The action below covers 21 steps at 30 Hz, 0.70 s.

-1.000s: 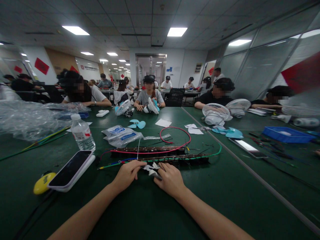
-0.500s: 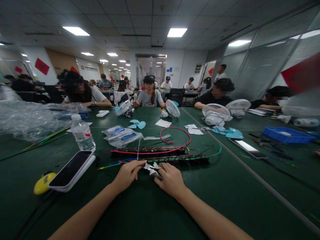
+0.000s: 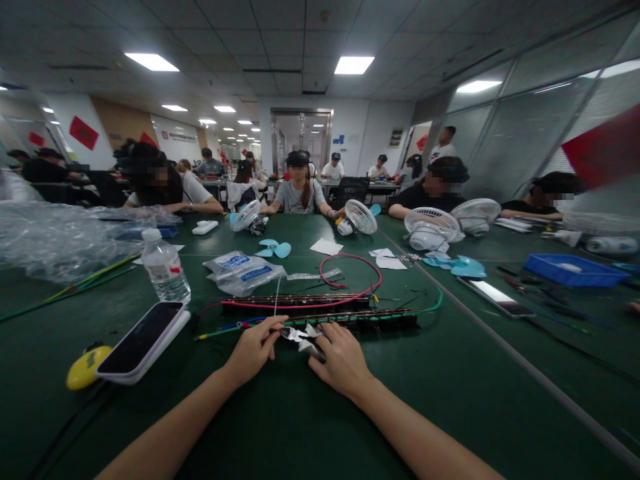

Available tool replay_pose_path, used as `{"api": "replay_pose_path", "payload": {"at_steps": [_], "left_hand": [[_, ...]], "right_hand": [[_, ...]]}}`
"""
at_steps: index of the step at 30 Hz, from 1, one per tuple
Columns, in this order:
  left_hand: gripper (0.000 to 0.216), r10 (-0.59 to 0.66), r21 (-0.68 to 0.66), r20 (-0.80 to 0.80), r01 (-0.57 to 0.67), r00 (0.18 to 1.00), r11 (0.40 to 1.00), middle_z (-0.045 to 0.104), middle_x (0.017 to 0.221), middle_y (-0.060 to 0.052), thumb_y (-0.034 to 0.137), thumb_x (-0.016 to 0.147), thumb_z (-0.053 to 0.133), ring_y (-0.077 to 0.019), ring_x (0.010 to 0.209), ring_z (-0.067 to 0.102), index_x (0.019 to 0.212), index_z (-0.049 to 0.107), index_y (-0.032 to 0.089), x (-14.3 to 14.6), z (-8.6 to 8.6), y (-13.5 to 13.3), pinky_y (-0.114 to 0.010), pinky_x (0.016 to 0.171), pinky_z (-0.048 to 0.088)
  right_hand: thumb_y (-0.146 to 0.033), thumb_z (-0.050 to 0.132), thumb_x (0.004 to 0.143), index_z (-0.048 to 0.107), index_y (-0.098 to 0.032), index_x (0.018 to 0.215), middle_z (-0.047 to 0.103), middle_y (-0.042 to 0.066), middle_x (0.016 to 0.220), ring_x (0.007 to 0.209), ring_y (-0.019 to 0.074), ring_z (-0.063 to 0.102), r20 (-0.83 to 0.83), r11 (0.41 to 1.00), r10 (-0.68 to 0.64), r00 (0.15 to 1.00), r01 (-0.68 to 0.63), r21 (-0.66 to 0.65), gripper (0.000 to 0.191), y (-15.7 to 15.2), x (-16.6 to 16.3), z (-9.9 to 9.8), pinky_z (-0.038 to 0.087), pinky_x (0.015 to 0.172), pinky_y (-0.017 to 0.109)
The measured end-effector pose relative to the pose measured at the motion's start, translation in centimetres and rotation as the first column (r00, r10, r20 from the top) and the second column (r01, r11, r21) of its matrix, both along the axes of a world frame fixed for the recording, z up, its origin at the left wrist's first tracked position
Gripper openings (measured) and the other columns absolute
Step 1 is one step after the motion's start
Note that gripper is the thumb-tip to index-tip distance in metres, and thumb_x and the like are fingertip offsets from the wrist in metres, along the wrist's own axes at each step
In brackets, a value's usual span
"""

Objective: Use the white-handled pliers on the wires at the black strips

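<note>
A white fan [image 3: 361, 217] across the table [image 3: 320, 420] sits farther to our right than a second ago. Our right hand [image 3: 343, 357] seems to grip a white tool [image 3: 299, 335], just beside the black wire strip [image 3: 400, 323]. We can't tell what our left hand [image 3: 255, 350] pinches. The bag [image 3: 245, 272] has blue writing, too blurry to read.

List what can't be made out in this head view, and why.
Head view, pale object: its right end is hidden by the right hand; too small to identify.
Head view, left hand: its back partly hides what it touches.
Head view, near black strip: both hands cover part of it.
Head view, yellow item: dark marking too small to read.
Head view, forearms: cut off by the bottom edge.
</note>
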<state>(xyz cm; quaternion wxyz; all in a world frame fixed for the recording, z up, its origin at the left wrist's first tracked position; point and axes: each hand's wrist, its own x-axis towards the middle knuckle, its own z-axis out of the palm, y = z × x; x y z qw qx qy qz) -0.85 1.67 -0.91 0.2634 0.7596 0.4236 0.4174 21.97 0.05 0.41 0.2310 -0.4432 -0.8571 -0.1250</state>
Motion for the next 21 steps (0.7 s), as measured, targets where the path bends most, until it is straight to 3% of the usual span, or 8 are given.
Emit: {"api": "replay_pose_path", "payload": {"at_steps": [13,18,21], "left_hand": [[0.033,-0.010,0.005,0.016,0.010,1.000,1.000,0.067,0.086,-0.003,0.022,0.091,0.043,-0.0085,0.045,0.058,0.121,0.054,0.019,-0.01,-0.26,0.03,-0.023,0.056,0.049],[0.032,-0.001,0.004,0.015,0.001,1.000,1.000,0.065,0.068,0.002,0.022,0.090,0.045,-0.0100,0.044,0.058,0.120,0.055,0.017,0.12,0.05,-0.03,-0.023,0.057,0.049],[0.030,-0.004,0.004,0.025,0.004,1.000,1.000,0.069,0.080,-0.002,0.022,0.090,0.045,-0.0087,0.044,0.058,0.118,0.056,0.017,0.22,0.23,-0.15,-0.023,0.056,0.049]], "right_hand": [[-0.030,0.065,0.072,0.063,-0.017,0.088,0.060,0.011,0.103,0.096,0.0256,0.050,-0.017,1.000,0.008,1.000,-0.008,-0.004,0.020,0.02,-0.20,-0.04,0.039,0.083,0.037],[-0.028,0.065,0.073,0.063,-0.017,0.087,0.061,0.011,0.103,0.096,0.0251,0.052,-0.017,1.000,0.014,1.000,-0.014,0.001,0.018,0.06,-0.21,-0.17,0.039,0.083,0.036],[-0.028,0.065,0.073,0.063,-0.017,0.086,0.062,0.011,0.103,0.095,0.0245,0.053,-0.006,1.000,0.006,1.000,-0.006,0.005,0.018,0.06,-0.26,-0.24,0.040,0.081,0.036]]}}
